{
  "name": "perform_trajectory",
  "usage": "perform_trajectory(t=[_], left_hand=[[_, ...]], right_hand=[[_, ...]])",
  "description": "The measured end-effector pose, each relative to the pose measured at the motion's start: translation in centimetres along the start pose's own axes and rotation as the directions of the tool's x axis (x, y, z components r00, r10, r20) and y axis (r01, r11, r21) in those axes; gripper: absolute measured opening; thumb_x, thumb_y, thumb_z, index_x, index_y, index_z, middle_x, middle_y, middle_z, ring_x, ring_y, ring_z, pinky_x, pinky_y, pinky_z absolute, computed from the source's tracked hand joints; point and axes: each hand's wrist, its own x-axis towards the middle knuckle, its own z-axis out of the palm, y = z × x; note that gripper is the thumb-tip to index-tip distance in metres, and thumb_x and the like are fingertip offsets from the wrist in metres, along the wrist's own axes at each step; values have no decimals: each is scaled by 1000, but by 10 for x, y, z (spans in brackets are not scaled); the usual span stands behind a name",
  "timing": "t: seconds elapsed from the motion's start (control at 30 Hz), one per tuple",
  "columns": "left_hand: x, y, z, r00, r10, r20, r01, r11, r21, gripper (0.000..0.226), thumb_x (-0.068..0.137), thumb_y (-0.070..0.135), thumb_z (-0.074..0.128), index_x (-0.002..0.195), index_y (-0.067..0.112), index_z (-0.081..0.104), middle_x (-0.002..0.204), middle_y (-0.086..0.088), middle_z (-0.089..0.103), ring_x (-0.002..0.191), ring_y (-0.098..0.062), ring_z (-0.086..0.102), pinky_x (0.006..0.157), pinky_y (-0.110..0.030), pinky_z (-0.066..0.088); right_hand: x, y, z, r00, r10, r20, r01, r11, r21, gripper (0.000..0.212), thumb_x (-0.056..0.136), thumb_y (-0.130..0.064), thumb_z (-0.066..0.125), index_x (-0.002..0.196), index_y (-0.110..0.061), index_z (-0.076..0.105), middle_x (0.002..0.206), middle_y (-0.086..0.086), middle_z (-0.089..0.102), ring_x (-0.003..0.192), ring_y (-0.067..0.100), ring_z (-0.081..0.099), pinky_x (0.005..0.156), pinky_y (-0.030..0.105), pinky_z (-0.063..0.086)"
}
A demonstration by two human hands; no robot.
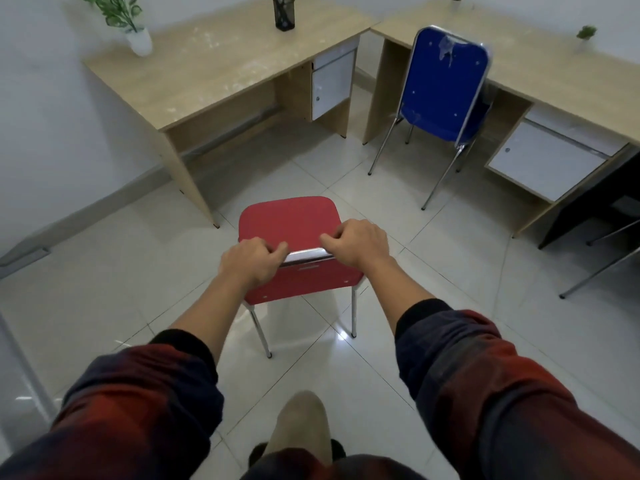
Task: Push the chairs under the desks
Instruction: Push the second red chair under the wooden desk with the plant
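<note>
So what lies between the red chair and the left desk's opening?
Head view: only bare tiled floor separates the red chair from the left desk.

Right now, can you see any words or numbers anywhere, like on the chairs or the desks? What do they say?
No words or numbers can be read anywhere.
Red chair: a small dark mark just under the metal top rail, between the left hand and right hand, is too blurred to read.
Blue chair: only pale smudges and dots, no letters.
Left desk and right desk: no labels visible.
</note>
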Motion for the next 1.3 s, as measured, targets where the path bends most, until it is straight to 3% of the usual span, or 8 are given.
perform_trajectory(t=[0.13, 0.23, 0.4, 0.5, 0.7, 0.9, 1.07, 1.3], left_hand=[[15, -44, -11, 1000, -26, 17, 26, 1000, -13, 56, 80, 65, 33, 71, 24, 69, 81, -5, 68, 78, -29, 60, 65, -33, 41], [29, -48, -15, 997, -76, 16, 76, 996, -43, 47, 75, 64, 33, 62, 29, 62, 79, -4, 67, 77, -28, 60, 63, -32, 40], [68, -18, -12, 987, -159, -30, 157, 986, -56, 60, 74, 67, 31, 71, 22, 71, 76, -2, 66, 74, -26, 60, 63, -32, 44], [91, 5, -10, 980, -179, -83, 175, 983, -58, 60, 80, 63, 36, 76, 17, 74, 67, 1, 60, 65, -22, 56, 55, -28, 36], [124, 41, -12, 975, -186, -119, 183, 982, -35, 54, 87, 58, 40, 75, 15, 71, 60, 2, 49, 71, -30, 54, 64, -32, 38], [153, 23, -22, 973, -196, -119, 194, 980, -33, 61, 81, 63, 35, 81, 17, 74, 78, -7, 68, 75, -29, 60, 62, -32, 41], [166, 24, -31, 970, -231, -82, 233, 972, 16, 54, 87, 57, 40, 80, 16, 74, 79, -8, 67, 72, -27, 57, 58, -30, 36], [179, 46, -23, 956, -284, -77, 286, 958, 14, 49, 90, 54, 41, 85, 19, 75, 80, -3, 68, 72, -22, 59, 57, -29, 35]], right_hand=[[2, -33, 25, 999, -32, -1, 32, 999, -16, 52, 88, -58, 48, 66, -14, 67, 57, 2, 56, 51, 17, 42, 49, 24, 29], [19, -39, 28, 999, -38, -16, 38, 999, -3, 51, 88, -59, 48, 62, -16, 61, 55, -3, 48, 49, 17, 39, 49, 24, 30], [67, -14, 10, 995, -102, -16, 102, 994, 27, 50, 86, -56, 50, 55, -17, 51, 49, -5, 40, 46, 16, 40, 51, 26, 34], [100, 6, -2, 992, -127, -11, 127, 991, 30, 51, 85, -53, 52, 55, -13, 59, 48, -5, 41, 47, 15, 42, 54, 27, 38], [148, 34, -13, 985, -171, -19, 172, 985, 31, 49, 85, -52, 52, 54, -15, 60, 47, -6, 44, 46, 12, 43, 52, 24, 33], [173, 17, -9, 986, -164, 26, 164, 986, 18, 53, 84, -58, 46, 60, -13, 61, 55, -4, 51, 52, 19, 48, 53, 27, 39], [187, 13, -14, 970, -217, 109, 215, 976, 27, 50, 92, -56, 45, 62, -17, 55, 56, -5, 46, 51, 17, 43, 51, 27, 29], [210, 37, -25, 946, -284, 154, 282, 959, 36, 51, 92, -55, 44, 63, -15, 58, 56, -4, 48, 52, 18, 45, 53, 27, 35]])
